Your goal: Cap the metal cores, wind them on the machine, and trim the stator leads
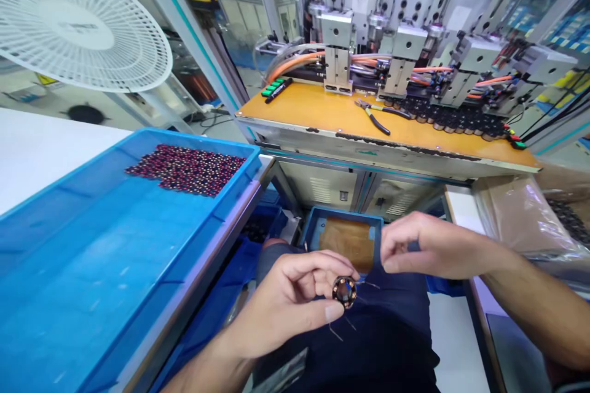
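My left hand (286, 298) is pinching an unfinished-looking coil (345, 292) beside the part-filled blue tray (115, 258). My right hand (436, 245) is hovering, grip unclear.

Bright, cool, mostly even light, seemingly from overhead. White table (50, 141) at left near washed out. Pale glare streaks across floor of blue tray (59, 295); violet tint along its near-side edge. Sheen on plastic bag (520, 215), right. Trousers (391, 338) sink to near black, folds barely readable; deep shadow beneath the tray. Wide-lens stretch: fan (74, 27) pulled oval, machine (338, 31) leaning outward toward right. Fine detail soft; wires (336, 334) below left hand (290, 295) smeared faint.
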### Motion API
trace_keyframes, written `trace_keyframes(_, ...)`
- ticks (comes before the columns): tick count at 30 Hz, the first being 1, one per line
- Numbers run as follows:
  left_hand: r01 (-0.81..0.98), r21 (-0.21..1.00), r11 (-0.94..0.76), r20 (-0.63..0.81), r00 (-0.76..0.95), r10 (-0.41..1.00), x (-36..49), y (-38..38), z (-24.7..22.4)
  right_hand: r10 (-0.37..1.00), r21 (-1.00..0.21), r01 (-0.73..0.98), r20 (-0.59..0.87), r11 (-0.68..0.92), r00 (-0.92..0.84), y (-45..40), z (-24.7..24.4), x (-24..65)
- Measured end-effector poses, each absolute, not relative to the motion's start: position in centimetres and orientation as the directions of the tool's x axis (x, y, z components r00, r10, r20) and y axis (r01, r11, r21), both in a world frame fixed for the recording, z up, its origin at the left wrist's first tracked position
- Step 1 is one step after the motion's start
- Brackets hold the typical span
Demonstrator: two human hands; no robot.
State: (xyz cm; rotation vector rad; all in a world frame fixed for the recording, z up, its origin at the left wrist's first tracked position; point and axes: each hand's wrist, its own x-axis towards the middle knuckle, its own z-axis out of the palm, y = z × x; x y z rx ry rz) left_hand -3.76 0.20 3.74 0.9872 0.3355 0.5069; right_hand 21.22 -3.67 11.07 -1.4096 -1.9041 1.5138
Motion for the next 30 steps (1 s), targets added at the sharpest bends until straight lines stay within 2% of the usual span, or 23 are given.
trace_keyframes(3, -0.185, 0.858, 0.478, -0.074, 0.878, 0.472, -3.4, 0.2, 4.2, 0.86, -0.908, 0.4, -0.102, 0.125, -0.5, -2.7, 11.6, 20.5)
trace_keyframes(5, -0.14, 0.867, 0.479, -0.092, 0.898, 0.43, -3.2, 0.1, 4.4, 0.804, -0.929, 0.296, 0.004, 0.224, -0.595, -2.2, 11.5, 19.3)
trace_keyframes(9, -0.08, 0.89, 0.448, -0.13, 0.899, 0.419, -3.4, -0.2, 4.6, 0.749, -0.939, 0.207, 0.073, 0.274, -0.659, -1.6, 10.8, 17.3)
trace_keyframes(13, -0.215, 0.874, 0.436, -0.063, 0.839, 0.541, -3.7, -0.4, 4.3, 0.873, -0.922, 0.321, 0.036, 0.217, -0.487, -2.2, 10.7, 16.6)
trace_keyframes(16, -0.308, 0.871, 0.383, -0.014, 0.763, 0.646, -3.7, -0.6, 4.0, 0.954, -0.928, 0.369, -0.065, 0.05, -0.294, -3.2, 11.1, 16.4)
trace_keyframes(19, -0.386, 0.864, 0.323, 0.056, 0.711, 0.701, -3.6, -0.6, 3.7, 0.965, -0.925, 0.367, -0.181, -0.101, -0.192, -4.1, 11.5, 16.4)
trace_keyframes(25, -0.409, 0.879, 0.245, 0.148, 0.722, 0.676, -3.6, -0.4, 3.7, 0.909, -0.909, 0.325, -0.346, -0.262, -0.234, -4.6, 12.5, 16.4)
trace_keyframes(30, -0.4, 0.878, 0.262, 0.128, 0.725, 0.677, -3.6, -0.3, 3.6, 0.892, -0.882, 0.443, -0.324, -0.164, -0.315, -4.4, 13.1, 16.3)
